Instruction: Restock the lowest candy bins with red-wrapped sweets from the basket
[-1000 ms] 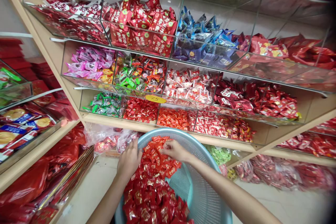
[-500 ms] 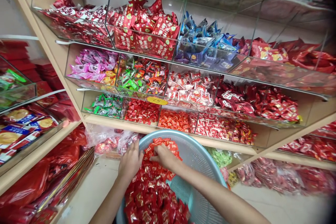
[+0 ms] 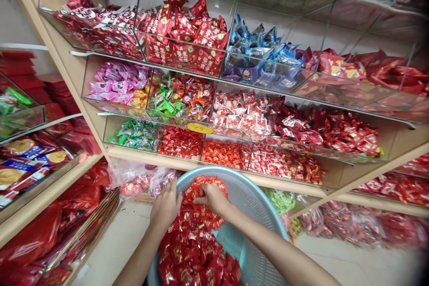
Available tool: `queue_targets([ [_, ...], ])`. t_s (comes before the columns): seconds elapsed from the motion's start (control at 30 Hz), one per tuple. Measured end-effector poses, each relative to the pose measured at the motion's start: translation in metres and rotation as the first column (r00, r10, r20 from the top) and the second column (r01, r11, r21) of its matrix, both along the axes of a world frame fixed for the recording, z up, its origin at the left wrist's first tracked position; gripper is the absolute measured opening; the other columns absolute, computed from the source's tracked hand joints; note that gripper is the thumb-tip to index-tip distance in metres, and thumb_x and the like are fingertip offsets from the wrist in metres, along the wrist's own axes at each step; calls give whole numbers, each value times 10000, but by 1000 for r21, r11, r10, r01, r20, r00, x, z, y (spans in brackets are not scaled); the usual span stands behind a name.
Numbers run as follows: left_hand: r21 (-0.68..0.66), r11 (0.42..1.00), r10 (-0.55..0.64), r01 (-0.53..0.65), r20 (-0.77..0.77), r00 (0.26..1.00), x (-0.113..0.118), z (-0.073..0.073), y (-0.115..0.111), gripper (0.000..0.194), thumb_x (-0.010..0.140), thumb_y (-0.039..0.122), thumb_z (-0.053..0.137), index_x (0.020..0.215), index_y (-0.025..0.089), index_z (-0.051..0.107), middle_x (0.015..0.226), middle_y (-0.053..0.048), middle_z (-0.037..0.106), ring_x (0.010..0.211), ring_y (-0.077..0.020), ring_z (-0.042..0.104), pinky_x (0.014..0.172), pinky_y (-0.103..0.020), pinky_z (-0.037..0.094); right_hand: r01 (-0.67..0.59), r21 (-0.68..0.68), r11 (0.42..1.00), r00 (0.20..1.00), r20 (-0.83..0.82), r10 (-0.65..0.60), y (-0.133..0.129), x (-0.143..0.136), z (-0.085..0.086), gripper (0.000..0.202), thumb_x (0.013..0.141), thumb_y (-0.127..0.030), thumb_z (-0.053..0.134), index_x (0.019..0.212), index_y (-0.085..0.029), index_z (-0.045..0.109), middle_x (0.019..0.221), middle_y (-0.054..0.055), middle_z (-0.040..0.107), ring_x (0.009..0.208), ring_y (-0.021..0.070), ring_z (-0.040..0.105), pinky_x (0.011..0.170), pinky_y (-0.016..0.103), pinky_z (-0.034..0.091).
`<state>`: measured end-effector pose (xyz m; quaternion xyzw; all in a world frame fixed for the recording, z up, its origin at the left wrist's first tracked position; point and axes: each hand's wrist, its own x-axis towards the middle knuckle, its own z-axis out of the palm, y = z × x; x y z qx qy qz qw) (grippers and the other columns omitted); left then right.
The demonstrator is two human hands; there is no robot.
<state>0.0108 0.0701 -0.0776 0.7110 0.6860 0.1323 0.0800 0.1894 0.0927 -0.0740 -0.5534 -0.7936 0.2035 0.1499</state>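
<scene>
A large teal plastic basket [image 3: 263, 196] holds dark red wrapped candies [image 3: 197, 259] near me and orange-red wrapped candies [image 3: 219, 184] toward its far side. My left hand [image 3: 167, 203] rests at the basket's left rim with its fingers stretched forward, holding nothing that shows. Over the orange-red candies, my right hand [image 3: 212, 197] has its fingers curled and pressed together. Whatever those fingers hold, if anything, is hidden.
Glass-fronted shelves of wrapped candies rise behind the basket, with a yellow price tag [image 3: 200, 128] on one edge. Clear bags [image 3: 144, 181] lie beyond the rim at left. Red bags [image 3: 36, 232] fill the lower left; more packets [image 3: 351, 228] lie at right.
My right hand has shifted slightly to the right over the orange-red candies. The left hand stays at the rim.
</scene>
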Motion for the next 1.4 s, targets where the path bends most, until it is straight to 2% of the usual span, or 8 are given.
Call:
queue_targets([
  [0.2,-4,1000,3,-3,-10,1000,0,2,-1,476,851,298,320,1290,116,344,1162,-140,528,961,-218,549,741,-316,422,-21,41,999,999,-37,22,0,-2,-14,277,635,-395,698,633,-153,563,596,-26,519,555,93,430,503,201,270],
  [0.4,11,1000,-9,10,-15,1000,-1,-2,1,495,854,300,312,1307,101,318,1189,-142,514,1001,-228,535,785,-327,415,42,-156,987,960,-267,-83,-6,16,10,342,665,-492,630,655,-162,542,447,-52,489,426,87,447,448,197,300],
  [0.53,10,1000,-7,7,-10,1000,-2,-5,1,492,856,301,313,1306,104,323,1195,-147,513,999,-222,536,783,-319,416,36,-262,964,900,-411,-145,-6,46,25,379,630,-487,650,781,-155,552,495,-47,528,428,94,477,436,196,328],
  [0.7,13,1000,-12,12,-4,1000,-2,-5,1,494,859,306,304,1307,99,319,1199,-146,508,1006,-224,531,791,-322,412,123,-180,976,918,-353,-181,-1,75,23,366,620,-366,674,890,-134,590,557,-50,496,477,81,423,465,195,320],
  [0.97,7,1000,0,-1,15,1000,-1,-2,0,480,852,295,314,1296,111,336,1189,-142,511,1014,-223,523,783,-316,413,37,42,998,972,-233,-26,7,59,15,257,719,-251,573,951,-151,619,701,-1,558,596,109,437,575,225,350],
  [1.07,6,1000,6,-6,13,1000,-1,-1,-1,476,847,288,327,1294,124,339,1188,-136,513,1013,-217,522,780,-310,411,84,79,993,970,-236,-63,17,65,15,275,719,-232,567,975,-142,612,759,16,573,634,116,453,610,230,362],
  [1.27,2,1000,-1,1,1,1000,-1,-1,0,483,852,297,319,1300,117,329,1185,-138,513,1000,-217,533,780,-311,416,191,65,979,960,-220,-172,26,98,8,296,709,-266,578,965,-122,613,725,11,565,612,113,452,592,226,365],
  [1.4,7,1000,-2,2,2,1000,-1,-3,0,488,855,298,311,1306,111,321,1191,-144,511,1002,-220,532,778,-318,421,199,-4,980,944,-269,-192,26,100,-1,325,701,-322,581,934,-99,619,598,-16,511,538,100,414,518,211,335],
])
